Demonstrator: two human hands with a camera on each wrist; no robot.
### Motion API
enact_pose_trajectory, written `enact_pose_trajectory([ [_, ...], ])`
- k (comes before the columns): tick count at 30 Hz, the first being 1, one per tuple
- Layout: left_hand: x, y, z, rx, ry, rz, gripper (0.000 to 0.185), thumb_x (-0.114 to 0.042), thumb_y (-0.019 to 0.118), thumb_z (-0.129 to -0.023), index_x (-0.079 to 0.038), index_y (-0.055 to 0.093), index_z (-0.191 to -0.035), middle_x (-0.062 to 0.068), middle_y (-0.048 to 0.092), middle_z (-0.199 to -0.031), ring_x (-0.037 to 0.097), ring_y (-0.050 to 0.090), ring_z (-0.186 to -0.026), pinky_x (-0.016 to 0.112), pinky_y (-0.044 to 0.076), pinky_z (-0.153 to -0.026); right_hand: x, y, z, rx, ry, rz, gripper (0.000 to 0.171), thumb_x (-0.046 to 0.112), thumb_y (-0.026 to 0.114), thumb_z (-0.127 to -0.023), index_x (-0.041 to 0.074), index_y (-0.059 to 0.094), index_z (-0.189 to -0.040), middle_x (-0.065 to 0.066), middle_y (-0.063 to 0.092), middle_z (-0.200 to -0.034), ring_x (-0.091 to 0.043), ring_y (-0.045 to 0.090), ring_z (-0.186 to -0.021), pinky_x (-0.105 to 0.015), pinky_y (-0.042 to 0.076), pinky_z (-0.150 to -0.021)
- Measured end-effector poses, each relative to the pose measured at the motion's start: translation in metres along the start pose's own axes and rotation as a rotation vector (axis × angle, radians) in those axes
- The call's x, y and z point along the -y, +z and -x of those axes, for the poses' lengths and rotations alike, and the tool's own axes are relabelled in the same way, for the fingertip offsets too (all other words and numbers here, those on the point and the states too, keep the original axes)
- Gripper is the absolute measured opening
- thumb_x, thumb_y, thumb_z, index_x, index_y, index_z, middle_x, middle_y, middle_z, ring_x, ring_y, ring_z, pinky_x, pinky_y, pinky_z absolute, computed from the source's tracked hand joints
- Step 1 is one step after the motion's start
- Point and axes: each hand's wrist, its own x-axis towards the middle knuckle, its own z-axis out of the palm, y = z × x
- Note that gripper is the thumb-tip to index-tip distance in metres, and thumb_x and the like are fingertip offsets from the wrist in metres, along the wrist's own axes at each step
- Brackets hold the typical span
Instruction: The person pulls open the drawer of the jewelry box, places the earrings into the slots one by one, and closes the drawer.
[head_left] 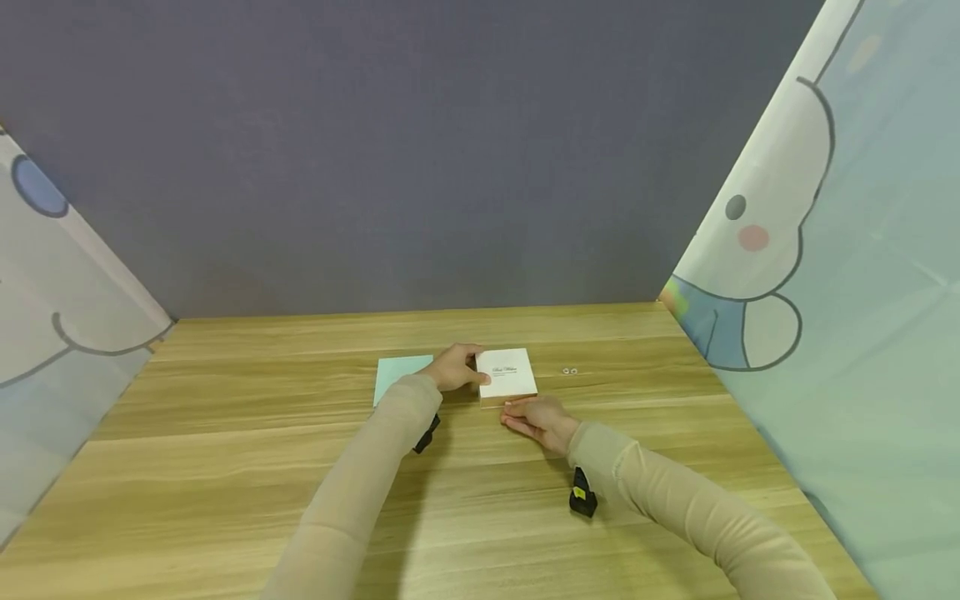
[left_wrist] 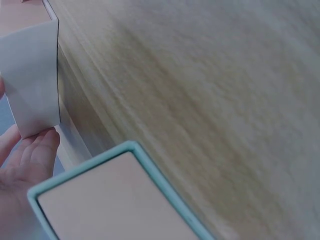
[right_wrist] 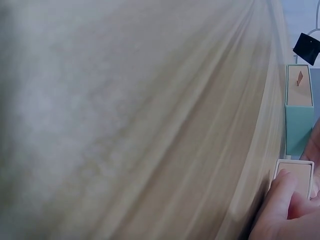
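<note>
A white drawer-style box (head_left: pixel 504 372) with dark lettering on its top lies on the table between my hands. My left hand (head_left: pixel 453 367) grips it at its left side, thumb by the near left corner and fingers toward the back; fingertips meet its edge in the left wrist view. At its near end my right hand (head_left: pixel 542 419) has thumb and curled fingers against the pinkish end panel (right_wrist: pixel 301 172) of the box. Whatever lies between those fingertips is hidden. Beside my left hand stands a teal box (head_left: pixel 401 371), with a pinkish pull tab (right_wrist: pixel 300 78) on its end panel.
Two tiny white pieces (head_left: pixel 570 371) lie on the wooden table (head_left: pixel 247 467), right of the white box. A dark grey panel (head_left: pixel 420 158) rises behind the table's far edge, with printed cartoon fabric (head_left: pixel 847 275) at both sides.
</note>
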Motion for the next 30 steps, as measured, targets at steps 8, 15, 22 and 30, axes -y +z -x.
enact_pose_trajectory([
  [8,0.0008,0.0006,0.0017,-0.006,-0.001,0.02,0.068,-0.023,0.068,-0.083,-0.006,0.036,-0.141,0.012,0.046,-0.135,0.025,0.045,-0.122,0.04,0.04,-0.101,-0.0009,0.0003,-0.0012,0.008,-0.008,0.019,0.028,0.0,0.058,-0.087,-0.01,0.057,-0.114,-0.009,0.068,-0.081,-0.01,0.066,-0.069,-0.019,0.055,-0.07],
  [15,0.0023,0.0008,0.0016,-0.001,0.008,0.011,0.068,-0.024,0.068,-0.083,-0.005,0.036,-0.14,0.011,0.048,-0.133,0.024,0.047,-0.12,0.039,0.041,-0.1,-0.0008,0.0009,0.0007,0.015,-0.005,0.026,0.028,-0.001,0.058,-0.087,-0.01,0.057,-0.113,-0.01,0.069,-0.082,-0.01,0.066,-0.068,-0.018,0.055,-0.068],
  [22,0.0042,0.0004,0.0003,-0.001,0.004,0.007,0.068,-0.023,0.068,-0.083,-0.005,0.036,-0.14,0.009,0.051,-0.127,0.021,0.05,-0.111,0.038,0.043,-0.095,0.0002,0.0006,0.0008,0.039,-0.012,0.046,0.028,0.0,0.057,-0.088,-0.01,0.057,-0.114,-0.008,0.068,-0.08,-0.009,0.065,-0.068,-0.018,0.055,-0.068],
  [30,0.0,0.0021,0.0009,-0.008,0.009,-0.015,0.067,-0.025,0.068,-0.084,-0.005,0.036,-0.141,0.008,0.052,-0.123,0.019,0.05,-0.107,0.035,0.043,-0.093,0.0002,-0.0042,0.0006,0.056,-0.02,0.041,0.028,0.0,0.056,-0.088,-0.011,0.056,-0.114,-0.009,0.069,-0.081,-0.01,0.066,-0.069,-0.019,0.055,-0.069],
])
